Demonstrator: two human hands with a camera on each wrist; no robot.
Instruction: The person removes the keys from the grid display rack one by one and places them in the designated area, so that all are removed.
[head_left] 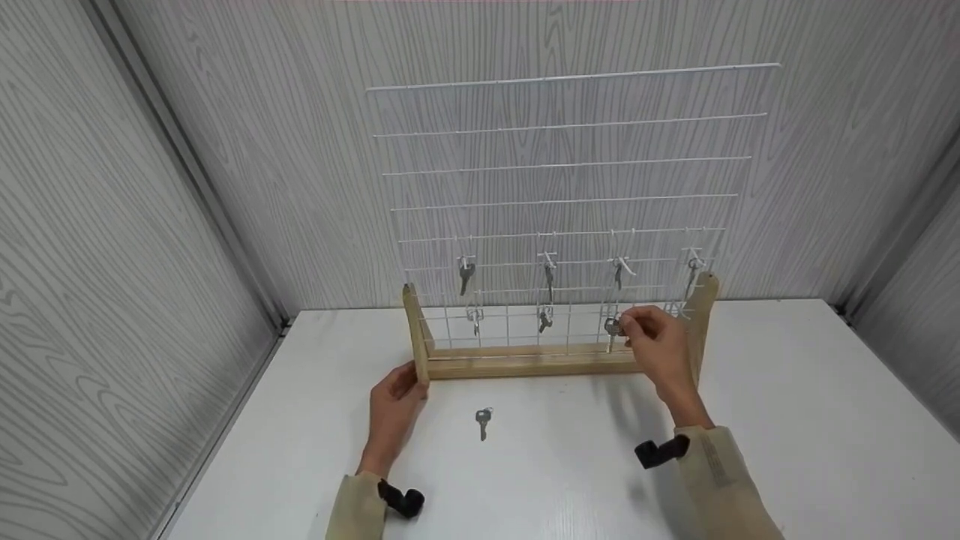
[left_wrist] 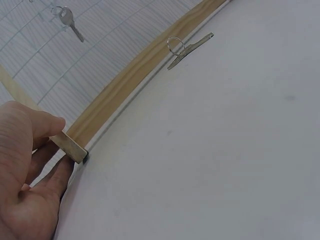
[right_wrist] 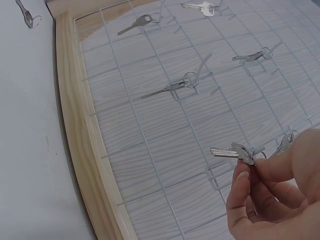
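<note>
My left hand (head_left: 395,409) grips the front end of the left wooden upright (left_wrist: 70,148) of a stand, thumb on one side and fingers on the other. My right hand (head_left: 660,349) pinches a silver key (right_wrist: 231,152) by its head between thumb and fingertips. In the right wrist view, this key is in front of the white wire grid (right_wrist: 165,192), near a wire hook (right_wrist: 214,176) on it. Several other keys on small rings hang from hooks on the grid, such as one key (head_left: 545,322) in the lower row and another (head_left: 466,277) above.
A loose key (head_left: 483,424) with a ring lies on the white table (head_left: 555,465) in front of the stand. The stand's wooden base bar (head_left: 525,367) runs between the hands. Behind the grid rises a grey wood-patterned wall (head_left: 285,135).
</note>
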